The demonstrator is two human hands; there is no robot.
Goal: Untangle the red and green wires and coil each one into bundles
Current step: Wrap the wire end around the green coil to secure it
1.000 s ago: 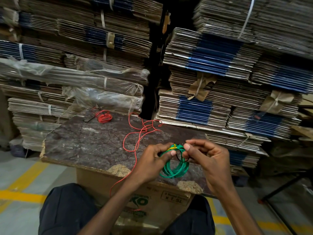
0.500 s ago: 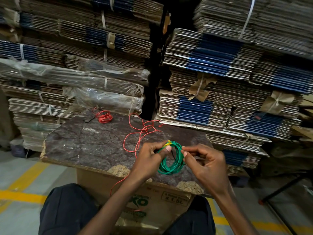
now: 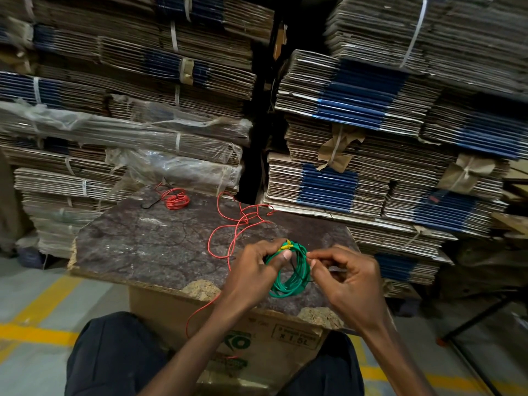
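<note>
Since a second ago the green wire coil (image 3: 288, 270) swung upright over the board's (image 3: 160, 247) near edge. Left hand (image 3: 251, 277) pinches its yellow-tipped top, thumb across; right hand (image 3: 350, 281) pinches its right side. Right fingertip contact is hard to make out; loose red wire (image 3: 237, 230) trails behind.

Bare board (image 3: 148, 247) lies open left of the loose red wire (image 3: 237, 224). A small red coil (image 3: 177, 200) sits at the far edge, seemingly near the stacked cardboard (image 3: 357, 155) walling off the back.

coil (image 3: 288, 274) between hands | bundle (image 3: 177, 200) far-left on board (image 3: 148, 247)
</note>
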